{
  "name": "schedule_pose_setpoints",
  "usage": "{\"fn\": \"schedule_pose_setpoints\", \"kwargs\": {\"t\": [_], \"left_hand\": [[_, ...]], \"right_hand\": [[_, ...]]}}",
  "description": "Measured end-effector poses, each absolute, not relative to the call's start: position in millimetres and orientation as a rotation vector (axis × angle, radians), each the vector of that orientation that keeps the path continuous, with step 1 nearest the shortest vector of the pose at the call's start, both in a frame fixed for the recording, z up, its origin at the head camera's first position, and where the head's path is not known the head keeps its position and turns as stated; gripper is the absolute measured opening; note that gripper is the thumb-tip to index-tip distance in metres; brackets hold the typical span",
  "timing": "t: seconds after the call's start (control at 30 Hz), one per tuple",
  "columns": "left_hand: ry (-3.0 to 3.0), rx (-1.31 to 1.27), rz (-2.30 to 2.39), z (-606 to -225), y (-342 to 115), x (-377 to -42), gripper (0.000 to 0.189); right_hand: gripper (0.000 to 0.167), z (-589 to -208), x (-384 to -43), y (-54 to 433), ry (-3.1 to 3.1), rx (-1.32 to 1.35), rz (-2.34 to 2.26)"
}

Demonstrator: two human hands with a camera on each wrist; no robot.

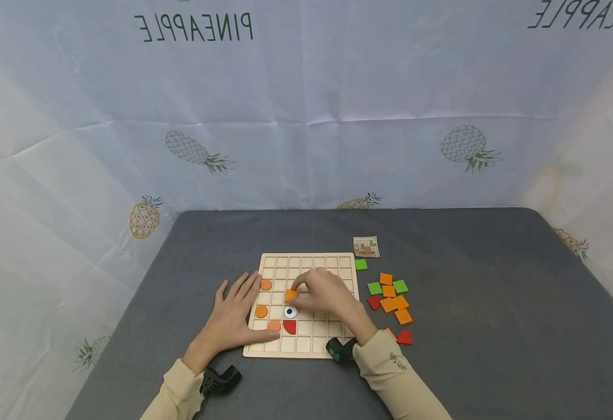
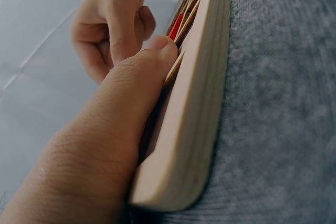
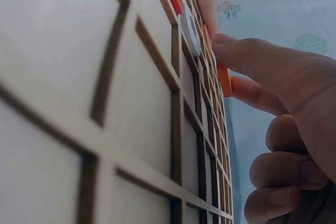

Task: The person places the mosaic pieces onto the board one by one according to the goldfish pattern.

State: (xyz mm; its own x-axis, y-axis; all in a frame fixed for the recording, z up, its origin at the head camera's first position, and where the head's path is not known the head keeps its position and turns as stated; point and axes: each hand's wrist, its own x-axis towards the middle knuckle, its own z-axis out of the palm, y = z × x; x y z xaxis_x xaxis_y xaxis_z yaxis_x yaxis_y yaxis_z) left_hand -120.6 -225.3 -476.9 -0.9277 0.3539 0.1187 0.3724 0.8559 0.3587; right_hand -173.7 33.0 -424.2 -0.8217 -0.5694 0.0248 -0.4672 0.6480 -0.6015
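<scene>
My right hand (image 1: 327, 294) pinches an orange square tile (image 1: 291, 295) between thumb and forefinger, over the wooden grid board (image 1: 332, 348). In the right wrist view the orange tile (image 3: 225, 81) sits at the fingertips, close to the grid. Just below it on the board lies a white disc with a black dot (image 1: 290, 312), then a red quarter-round tile (image 1: 289, 326). Spread fingers of my left hand (image 1: 233, 322) rest along the board's left edge, thumb across its lower left part. Orange discs (image 1: 261, 311) lie in cells beside that hand.
Loose orange tiles (image 1: 403, 316), green tiles (image 1: 400, 286) and red pieces (image 1: 404, 336) are scattered on the dark table right of the board. A small pattern card (image 1: 366, 247) lies beyond the board's far right corner. A pineapple-print cloth (image 1: 306, 163) hangs behind.
</scene>
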Motion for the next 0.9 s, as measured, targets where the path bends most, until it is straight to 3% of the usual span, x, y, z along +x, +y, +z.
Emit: {"fn": "schedule_pose_setpoints", "kwargs": {"t": [0.9], "left_hand": [[-2.976,-0.585,-0.579,-480.4,-226.1,-121.9,0.138]], "right_hand": [[0.022,-430.3,-169.2,34.9,2.739,-0.744,-0.922]]}}
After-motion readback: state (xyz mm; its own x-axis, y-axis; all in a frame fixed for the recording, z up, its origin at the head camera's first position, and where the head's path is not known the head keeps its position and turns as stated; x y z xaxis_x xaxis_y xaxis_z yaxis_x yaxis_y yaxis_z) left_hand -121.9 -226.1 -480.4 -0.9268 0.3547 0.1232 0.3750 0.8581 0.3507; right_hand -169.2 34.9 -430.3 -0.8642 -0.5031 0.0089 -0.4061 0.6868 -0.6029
